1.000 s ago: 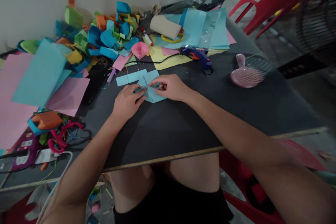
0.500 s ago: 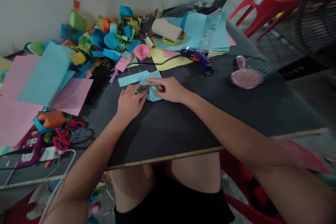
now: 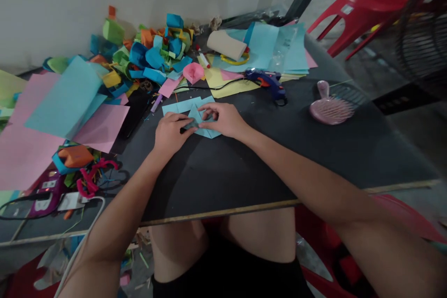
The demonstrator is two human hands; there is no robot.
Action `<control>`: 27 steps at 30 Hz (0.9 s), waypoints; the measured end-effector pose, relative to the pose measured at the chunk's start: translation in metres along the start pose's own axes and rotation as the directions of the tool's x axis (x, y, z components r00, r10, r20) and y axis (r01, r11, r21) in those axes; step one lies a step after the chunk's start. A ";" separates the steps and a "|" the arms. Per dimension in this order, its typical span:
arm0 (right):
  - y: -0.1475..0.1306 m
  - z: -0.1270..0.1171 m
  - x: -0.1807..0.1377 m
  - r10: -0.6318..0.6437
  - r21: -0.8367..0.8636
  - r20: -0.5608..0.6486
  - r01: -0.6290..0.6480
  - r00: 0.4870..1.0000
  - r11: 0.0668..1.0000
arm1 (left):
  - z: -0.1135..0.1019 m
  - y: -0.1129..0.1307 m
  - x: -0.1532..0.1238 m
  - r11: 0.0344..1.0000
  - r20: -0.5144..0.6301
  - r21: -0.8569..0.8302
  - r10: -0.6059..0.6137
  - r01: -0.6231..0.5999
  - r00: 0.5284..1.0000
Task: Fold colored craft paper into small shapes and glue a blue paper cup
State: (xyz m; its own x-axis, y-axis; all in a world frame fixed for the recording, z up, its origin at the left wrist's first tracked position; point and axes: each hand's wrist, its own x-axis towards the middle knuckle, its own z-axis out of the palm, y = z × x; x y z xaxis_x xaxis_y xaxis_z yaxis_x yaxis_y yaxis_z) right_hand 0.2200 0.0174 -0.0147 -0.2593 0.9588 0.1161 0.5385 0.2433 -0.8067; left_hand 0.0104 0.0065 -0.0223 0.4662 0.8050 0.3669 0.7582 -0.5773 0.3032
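A folded piece of light blue paper lies on the dark table between my hands. My left hand pinches its left side, thumb and fingers closing on the edge. From the right, my right hand touches the same paper, its thumb near my left thumb and its fingers curled above; whether it grips a fold is hard to make out. Just behind them is a light blue paper strip with crease lines. Part of the folded piece is hidden under my fingers.
Colourful folded papers are heaped along the wall. A glue gun with a black cord lies behind my right hand, and a pink hairbrush sits farther right. Loose pink and blue sheets cover the left side. The table's front edge is near my lap.
My right hand's fingers have lifted and curled back from the paper, while its thumb has come close to my left thumb. The whole view has shifted slightly.
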 end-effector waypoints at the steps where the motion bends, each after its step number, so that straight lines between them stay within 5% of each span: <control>1: 0.001 0.000 0.000 0.015 -0.001 -0.017 -0.015 1.000 1.000 | 0.000 -0.001 0.001 1.000 -0.011 -0.006 0.003 -0.003 1.000; 14: 0.008 0.001 0.004 -0.026 -0.043 -0.025 0.025 0.999 0.999 | -0.011 -0.015 0.002 0.990 0.075 -0.125 0.071 -0.061 0.995; 20: 0.005 -0.001 0.005 0.010 -0.056 -0.008 -0.010 1.000 0.998 | -0.015 -0.028 0.004 0.974 0.142 -0.137 0.202 -0.182 0.969; 27: 0.012 0.003 0.001 -0.100 -0.079 -0.043 0.097 0.994 0.992 | -0.025 -0.022 -0.001 0.967 0.126 -0.158 0.220 -0.199 0.967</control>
State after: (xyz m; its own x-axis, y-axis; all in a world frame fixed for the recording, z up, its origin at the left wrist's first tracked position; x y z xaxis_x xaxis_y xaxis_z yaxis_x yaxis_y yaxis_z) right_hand 0.2236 0.0212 -0.0259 -0.2770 0.9350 0.2215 0.5727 0.3457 -0.7433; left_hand -0.0186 0.0150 -0.0071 0.6749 0.6692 0.3110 0.5684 -0.7402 0.3593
